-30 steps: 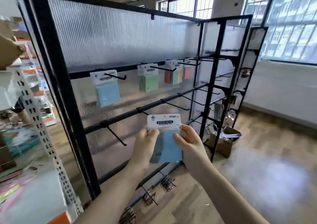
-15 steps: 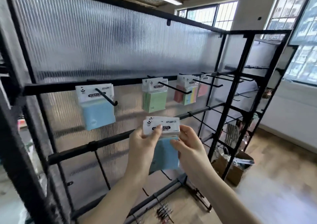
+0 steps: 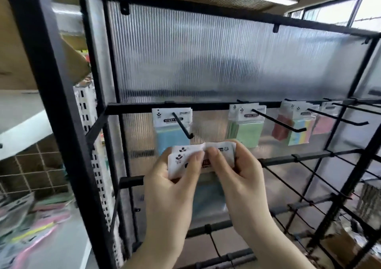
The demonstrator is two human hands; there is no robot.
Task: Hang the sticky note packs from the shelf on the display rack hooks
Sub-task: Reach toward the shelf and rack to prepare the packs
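Both hands hold blue sticky note packs (image 3: pixel 208 198) in front of the black display rack (image 3: pixel 206 107). My left hand (image 3: pixel 175 186) pinches the left side of the white header cards. My right hand (image 3: pixel 241 182) pinches their right side. The headers sit just below the tip of the leftmost hook (image 3: pixel 182 125), where a blue pack (image 3: pixel 172 130) hangs. A green pack (image 3: pixel 246 126) hangs on the hook to the right. Multicoloured packs (image 3: pixel 296 128) and a pink pack (image 3: pixel 323 122) hang further right.
Bare black hooks (image 3: pixel 309 165) line the lower bars on the right. A white perforated upright (image 3: pixel 97 165) stands left of the rack. More packs (image 3: pixel 26 227) lie blurred on the shelf at lower left. A cardboard box (image 3: pixel 346 246) sits on the floor at lower right.
The view has moved closer and to the left. Both hands have raised the packs up to just under the leftmost hook's tip, with thumbs now meeting on the header.
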